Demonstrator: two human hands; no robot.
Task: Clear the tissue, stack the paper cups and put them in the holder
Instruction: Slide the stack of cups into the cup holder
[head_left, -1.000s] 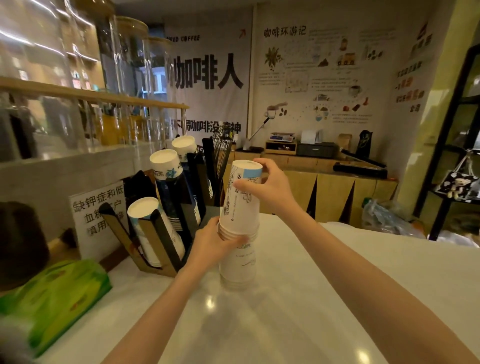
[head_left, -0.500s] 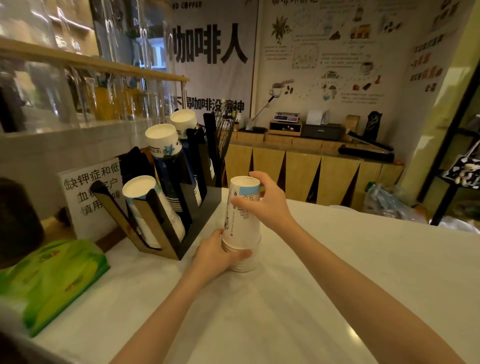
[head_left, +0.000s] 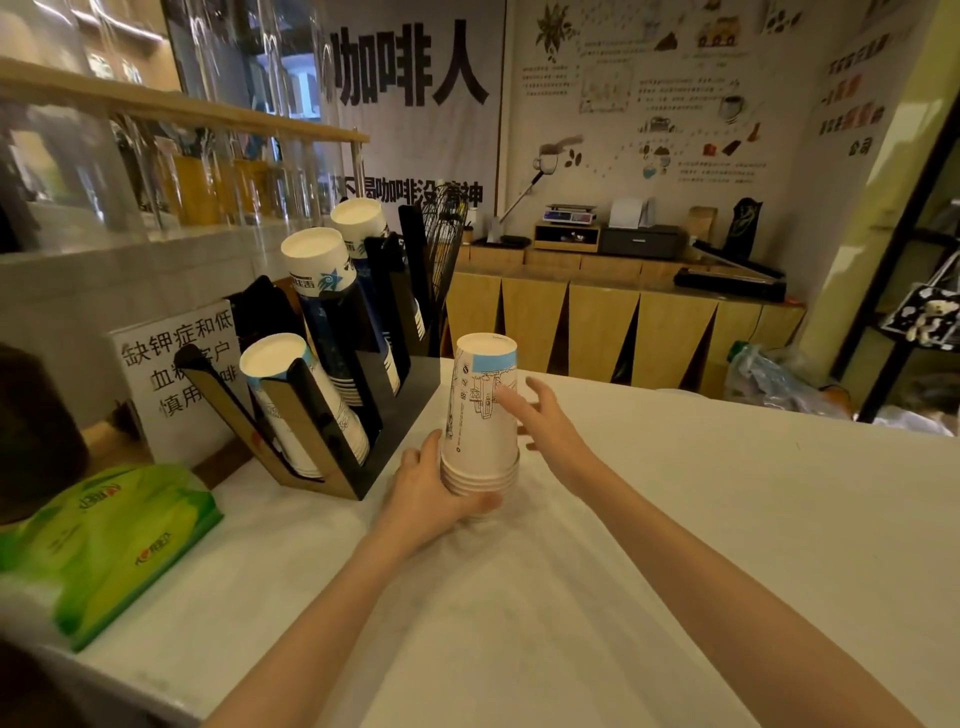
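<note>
- While upside down on the counter (head_left: 727, 519), nested into one stack (head_left: 483, 415), rims bunched low, just right of the holder (head_left: 363, 415); probably held so for steadying before the lift.
- Left hand (head_left: 434, 493) cupped round the rims, thumb in front; far fingers hidden behind.
- Right hand (head_left: 545, 421) apart from the stack, fingers (head_left: 511, 402) loosely spread, gripping nothing.
- Holder's near slot already part filled.
- Green tissue pack (head_left: 104, 540) far left, edge cut off; no loose tissue visible.
</note>
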